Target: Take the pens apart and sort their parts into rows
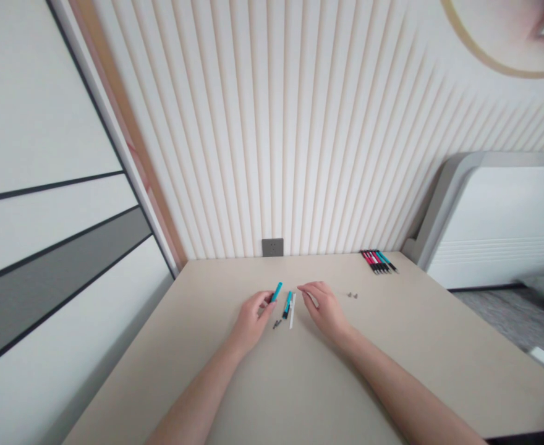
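My left hand (253, 318) is closed around a teal pen barrel (277, 291) that sticks up and to the right from its fingers. Just to its right on the beige table (253, 395) lie a second teal and black pen part (287, 305), a thin white refill tube (292, 319) and a small dark tip piece (277, 324). My right hand (324, 309) rests on the table beside these parts. Its fingers are pinched together and point left toward them; what they hold, if anything, is too small to name.
Two tiny grey parts (352, 295) lie to the right of my right hand. A row of several pink, black and teal pens (378, 261) lies at the table's far right edge. A grey wall socket (272, 247) sits on the slatted wall. A white and grey unit (499, 216) stands at the right.
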`<state>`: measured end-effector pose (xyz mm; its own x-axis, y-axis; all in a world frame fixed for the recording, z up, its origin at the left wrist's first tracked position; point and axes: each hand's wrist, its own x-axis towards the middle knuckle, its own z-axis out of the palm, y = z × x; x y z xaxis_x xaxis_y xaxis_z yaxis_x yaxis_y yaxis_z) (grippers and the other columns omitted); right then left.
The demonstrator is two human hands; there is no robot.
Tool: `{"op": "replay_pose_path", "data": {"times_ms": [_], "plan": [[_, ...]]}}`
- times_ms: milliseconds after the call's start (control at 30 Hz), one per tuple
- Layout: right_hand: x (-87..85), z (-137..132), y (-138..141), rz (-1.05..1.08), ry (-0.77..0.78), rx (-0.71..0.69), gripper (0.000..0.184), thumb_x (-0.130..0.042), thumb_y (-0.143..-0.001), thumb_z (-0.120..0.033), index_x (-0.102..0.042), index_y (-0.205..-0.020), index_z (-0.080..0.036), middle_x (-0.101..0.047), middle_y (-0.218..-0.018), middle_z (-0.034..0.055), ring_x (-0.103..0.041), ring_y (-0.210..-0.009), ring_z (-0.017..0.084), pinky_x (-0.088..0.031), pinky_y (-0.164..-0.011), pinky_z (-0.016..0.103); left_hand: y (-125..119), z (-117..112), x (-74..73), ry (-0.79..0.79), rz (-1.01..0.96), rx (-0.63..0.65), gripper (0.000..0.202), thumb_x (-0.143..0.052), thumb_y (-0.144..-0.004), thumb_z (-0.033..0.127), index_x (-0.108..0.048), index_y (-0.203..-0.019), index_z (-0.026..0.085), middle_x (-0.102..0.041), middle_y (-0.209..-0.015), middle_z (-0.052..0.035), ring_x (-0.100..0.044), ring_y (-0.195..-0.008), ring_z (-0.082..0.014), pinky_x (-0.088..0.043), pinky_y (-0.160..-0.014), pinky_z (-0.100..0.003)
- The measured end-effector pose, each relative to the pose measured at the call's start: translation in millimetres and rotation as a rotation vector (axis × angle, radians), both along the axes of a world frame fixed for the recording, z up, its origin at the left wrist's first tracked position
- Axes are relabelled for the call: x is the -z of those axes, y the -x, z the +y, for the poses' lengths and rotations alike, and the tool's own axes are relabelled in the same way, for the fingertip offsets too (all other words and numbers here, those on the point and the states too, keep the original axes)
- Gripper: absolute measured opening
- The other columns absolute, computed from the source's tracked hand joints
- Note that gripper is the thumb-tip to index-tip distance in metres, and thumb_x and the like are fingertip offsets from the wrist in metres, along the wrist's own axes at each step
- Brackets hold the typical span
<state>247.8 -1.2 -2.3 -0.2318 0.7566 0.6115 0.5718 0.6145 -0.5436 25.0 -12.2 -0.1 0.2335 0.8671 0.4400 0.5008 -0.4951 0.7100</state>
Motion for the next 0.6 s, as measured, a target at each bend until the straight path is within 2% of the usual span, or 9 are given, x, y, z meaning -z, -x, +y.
{"op": "replay_pose_path", "data": {"times_ms": [67,233,400,600], "plan": [[3.3,4.9,-4.9,-0.08,0.025,0.005,0.022,-0.048,-0.094,-0.02,-0.068,-0.103,-0.022,-0.067,-0.099,0.0074,-0.058,-0.095,0.022,-0.046,-0.087,0.039,1.9,1.8,0.7,-0.057,0.027,-0.027,0.019,-0.052,-0.092,0.026,-0.063,-0.105,0.02,-0.068,-0.099,-0.0054,-0.063,-0.088,-0.0183,-0.05,-0.082,-0.031],[9.1,4.5,-3.4,-0.213,0.093,-0.026,0.02,-0.053,-0.092,-0.022,-0.069,-0.104,-0.024,-0.066,-0.103,0.0061,-0.057,-0.097,0.022,-0.044,-0.087,0.038,6.7,5.5,2.6,-0.141,0.084,-0.068,0.017,-0.053,-0.09,0.02,-0.065,-0.102,0.021,-0.066,-0.098,-0.0059,-0.061,-0.094,-0.0203,-0.049,-0.086,-0.035],[10.2,-1.3,9.3,-0.278,0.107,-0.005,0.014,-0.06,-0.089,-0.026,-0.07,-0.098,-0.026,-0.066,-0.103,0.0045,-0.056,-0.097,0.022,-0.042,-0.086,0.037,8.6,7.8,5.7,-0.131,0.124,-0.066,0.016,-0.054,-0.088,0.017,-0.065,-0.1,0.02,-0.066,-0.097,-0.0055,-0.061,-0.094,-0.0207,-0.049,-0.087,-0.036],[10.0,0.0,15.5,-0.297,0.094,0.012,0.008,-0.064,-0.085,-0.023,-0.069,-0.09,-0.026,-0.067,-0.099,0.0031,-0.057,-0.096,0.021,-0.04,-0.084,0.036,8.2,9.0,8.7,-0.11,0.144,-0.059,0.018,-0.054,-0.088,0.015,-0.065,-0.1,0.021,-0.066,-0.097,-0.0051,-0.061,-0.095,-0.0214,-0.048,-0.087,-0.036]]}}
